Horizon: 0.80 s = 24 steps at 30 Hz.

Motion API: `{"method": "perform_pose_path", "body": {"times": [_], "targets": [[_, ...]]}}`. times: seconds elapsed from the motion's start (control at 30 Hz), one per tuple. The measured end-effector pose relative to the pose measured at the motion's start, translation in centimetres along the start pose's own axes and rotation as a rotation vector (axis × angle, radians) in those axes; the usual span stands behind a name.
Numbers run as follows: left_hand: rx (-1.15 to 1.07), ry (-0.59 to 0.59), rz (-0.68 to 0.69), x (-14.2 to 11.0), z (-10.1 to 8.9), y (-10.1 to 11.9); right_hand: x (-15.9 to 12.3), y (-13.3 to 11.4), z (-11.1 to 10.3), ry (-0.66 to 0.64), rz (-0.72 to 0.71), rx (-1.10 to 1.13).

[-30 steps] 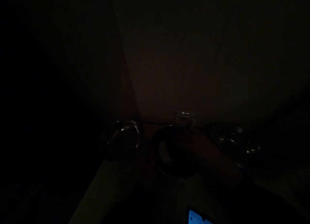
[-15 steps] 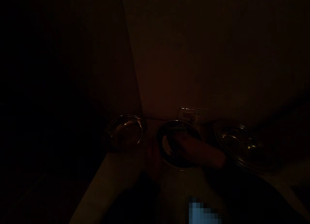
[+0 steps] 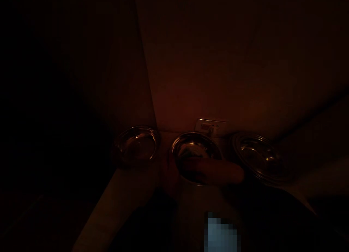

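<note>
The room is very dark. A steel bowl (image 3: 195, 146) stands in the middle against the wall, with something pale inside it (image 3: 192, 149) that is too dim to name. My right hand (image 3: 212, 171) lies across the bowl's near side, its fingers reaching over the rim. My left hand (image 3: 169, 176) seems to be at the bowl's left side, dim and barely visible. What either hand holds is hidden by the dark.
Shallow steel dishes stand to the left (image 3: 136, 145) and right (image 3: 259, 158) of the middle bowl. A wall socket plate (image 3: 209, 127) is behind it. A pale counter (image 3: 117, 204) runs below, and a pixelated bright screen (image 3: 220, 234) shows at the bottom.
The view has grown a little brighter and the dishes sit slightly higher in the frame. The hand over the middle bowl has shifted left, and a dim left hand now shows beside the bowl.
</note>
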<state>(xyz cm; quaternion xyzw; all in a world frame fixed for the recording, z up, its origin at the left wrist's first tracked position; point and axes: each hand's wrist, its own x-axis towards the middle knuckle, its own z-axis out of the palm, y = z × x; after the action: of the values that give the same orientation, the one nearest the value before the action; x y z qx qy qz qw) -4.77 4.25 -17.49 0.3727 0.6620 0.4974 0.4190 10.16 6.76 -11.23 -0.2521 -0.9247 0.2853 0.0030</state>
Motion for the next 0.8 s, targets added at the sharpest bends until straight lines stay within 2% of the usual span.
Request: {"method": "perform_pose_path", "body": {"times": [0.2,0.4,0.6,0.7,0.8], "targets": [[-0.019,-0.063,0.074,0.1,-0.4,0.7,1.3,2.1,0.2,0.104,0.181,-0.197],[-0.027,-0.075,0.113,0.2,-0.3,0.5,0.6,3.7,0.4,0.213,0.297,-0.235],[-0.035,-0.047,0.109,0.4,0.0,0.1,1.8,2.4,0.8,0.203,0.224,-0.202],[-0.024,-0.006,0.062,0.5,0.2,0.1,1.7,1.5,0.7,0.150,0.161,-0.172],[-0.066,0.014,0.054,0.5,0.3,0.1,0.6,0.9,0.3,0.045,0.066,-0.094]]}}
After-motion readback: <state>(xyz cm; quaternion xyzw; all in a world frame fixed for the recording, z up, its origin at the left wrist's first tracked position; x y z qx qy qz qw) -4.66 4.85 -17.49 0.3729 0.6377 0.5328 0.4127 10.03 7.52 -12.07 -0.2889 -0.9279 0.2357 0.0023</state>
